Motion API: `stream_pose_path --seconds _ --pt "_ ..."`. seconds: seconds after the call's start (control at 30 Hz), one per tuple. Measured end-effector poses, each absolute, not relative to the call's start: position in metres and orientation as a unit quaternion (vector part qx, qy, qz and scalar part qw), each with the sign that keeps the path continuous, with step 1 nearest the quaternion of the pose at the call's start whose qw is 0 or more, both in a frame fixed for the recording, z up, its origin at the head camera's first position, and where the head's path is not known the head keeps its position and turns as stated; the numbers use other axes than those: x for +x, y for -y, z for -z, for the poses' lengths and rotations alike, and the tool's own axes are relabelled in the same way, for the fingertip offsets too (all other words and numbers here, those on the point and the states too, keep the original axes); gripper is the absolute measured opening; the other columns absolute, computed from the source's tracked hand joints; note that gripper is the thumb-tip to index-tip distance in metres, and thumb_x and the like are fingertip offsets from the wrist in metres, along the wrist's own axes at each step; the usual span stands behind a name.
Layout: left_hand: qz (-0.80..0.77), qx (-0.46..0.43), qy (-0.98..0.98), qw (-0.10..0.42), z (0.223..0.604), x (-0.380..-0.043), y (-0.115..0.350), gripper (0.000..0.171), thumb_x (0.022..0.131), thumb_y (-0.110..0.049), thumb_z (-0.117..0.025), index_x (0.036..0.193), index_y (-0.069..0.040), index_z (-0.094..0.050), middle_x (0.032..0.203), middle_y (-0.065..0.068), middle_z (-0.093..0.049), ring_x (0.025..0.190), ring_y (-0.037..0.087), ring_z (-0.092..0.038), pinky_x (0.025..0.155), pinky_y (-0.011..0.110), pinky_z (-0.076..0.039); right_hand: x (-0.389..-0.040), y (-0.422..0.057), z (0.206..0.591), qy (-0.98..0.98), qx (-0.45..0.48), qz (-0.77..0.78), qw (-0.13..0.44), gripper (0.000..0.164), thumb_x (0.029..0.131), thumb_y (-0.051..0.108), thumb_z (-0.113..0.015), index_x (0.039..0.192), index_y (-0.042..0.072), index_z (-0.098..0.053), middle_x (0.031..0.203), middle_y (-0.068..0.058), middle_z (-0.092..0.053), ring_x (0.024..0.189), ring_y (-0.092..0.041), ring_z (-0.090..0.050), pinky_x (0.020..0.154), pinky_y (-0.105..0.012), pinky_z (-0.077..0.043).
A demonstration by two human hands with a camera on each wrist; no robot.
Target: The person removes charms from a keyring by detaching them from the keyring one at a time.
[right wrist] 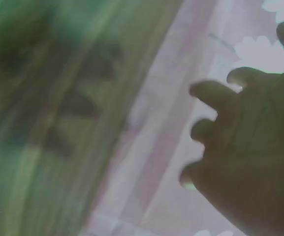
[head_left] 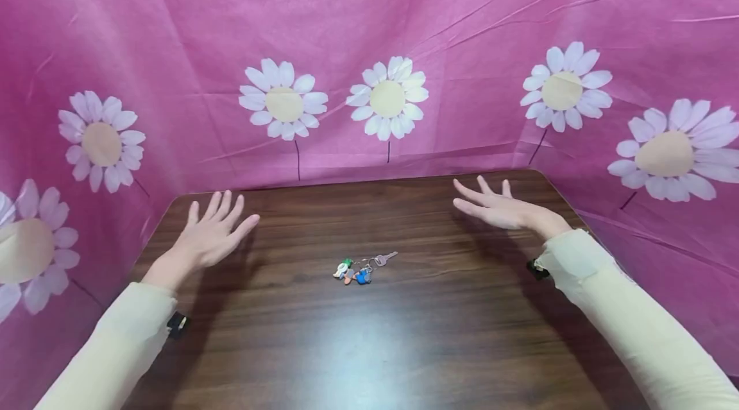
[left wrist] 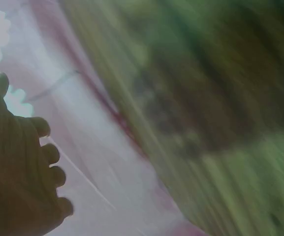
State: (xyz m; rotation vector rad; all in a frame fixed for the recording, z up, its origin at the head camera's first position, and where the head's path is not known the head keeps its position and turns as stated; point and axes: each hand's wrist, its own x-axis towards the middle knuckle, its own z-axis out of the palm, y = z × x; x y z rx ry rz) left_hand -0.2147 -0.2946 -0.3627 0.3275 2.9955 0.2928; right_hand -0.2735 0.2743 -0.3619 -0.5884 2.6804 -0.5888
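A bunch of keyring charms [head_left: 353, 272] in white, green, orange and blue lies on the wooden table, joined by a ring to a single key [head_left: 385, 258] that points right. To the left of it my left hand [head_left: 210, 235] hovers above the tabletop, fingers spread and holding nothing. On the other side my right hand [head_left: 498, 206] is also raised, its fingers apart and nothing in them. Both wrist views show the hands, the left hand [left wrist: 21, 167] and the right hand [right wrist: 250, 142], dark against the bright cloth. Neither hand touches the keyring.
The dark brown table [head_left: 300, 346] has rounded far corners. A pink cloth [head_left: 346, 6] printed with large white flowers hangs behind it and along both sides. Small black devices are strapped at both wrists, such as the left one [head_left: 177, 324].
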Motion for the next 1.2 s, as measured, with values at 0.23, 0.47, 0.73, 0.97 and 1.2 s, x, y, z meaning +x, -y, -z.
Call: stream_pose_path --seconds 0.23,0.47,0.73,0.97,1.2 --pt "-0.263 0.170 -0.938 0.149 0.349 -0.220 0.246 0.091 0.102 -0.065 -0.041 0.161 -0.003 -0.009 0.167 0.019 -0.003 0.152 0.042 -0.001 0.120 0.061 -0.002 -0.273 -0.237 0.346 -0.872 -0.299 0.324 0.215 0.097 0.094 0.049 -0.070 0.164 0.032 -0.003 0.163 -0.006 -0.031 0.151 -0.031 -0.022 0.120 -0.059 -0.018" --pt "-0.409 0.215 -0.857 0.227 0.369 -0.223 0.191 0.082 0.096 -0.045 -0.068 0.158 -0.006 -0.031 0.163 0.009 -0.031 0.148 0.023 -0.028 0.121 0.048 -0.025 -0.276 -0.188 0.375 -0.789 -0.331 0.445 0.264 0.087 0.095 0.024 -0.075 0.162 0.015 -0.021 0.151 -0.020 -0.048 0.134 -0.039 -0.050 0.107 -0.040 -0.047" --pt "-0.515 0.197 -0.784 0.285 0.404 -0.235 0.148 0.057 0.093 -0.022 -0.074 0.140 0.005 -0.055 0.140 0.018 -0.059 0.129 0.027 -0.055 0.114 0.046 -0.037 -0.267 -0.143 0.425 -0.755 -0.277 0.493 0.334 0.066 0.094 0.007 -0.072 0.150 -0.005 -0.040 0.144 -0.025 -0.053 0.105 -0.031 -0.069 0.085 -0.043 -0.060" --pt "-0.492 0.201 -0.791 0.303 0.422 -0.240 0.123 0.051 0.086 -0.009 -0.078 0.131 0.009 -0.060 0.116 0.017 -0.069 0.100 0.019 -0.066 0.085 0.029 -0.054 -0.258 -0.132 0.440 -0.780 -0.221 0.508 0.292 0.050 0.087 0.002 -0.078 0.133 -0.007 -0.060 0.120 -0.017 -0.064 0.073 -0.015 -0.066 0.070 -0.032 -0.061" --pt "-0.455 0.197 -0.814 0.301 0.422 -0.236 0.116 0.052 0.080 -0.008 -0.085 0.127 0.003 -0.065 0.104 0.010 -0.068 0.088 0.017 -0.063 0.073 0.024 -0.051 -0.255 -0.125 0.441 -0.796 -0.194 0.501 0.280 0.044 0.081 0.000 -0.084 0.121 -0.005 -0.066 0.106 -0.012 -0.057 0.068 -0.011 -0.059 0.067 -0.032 -0.062"
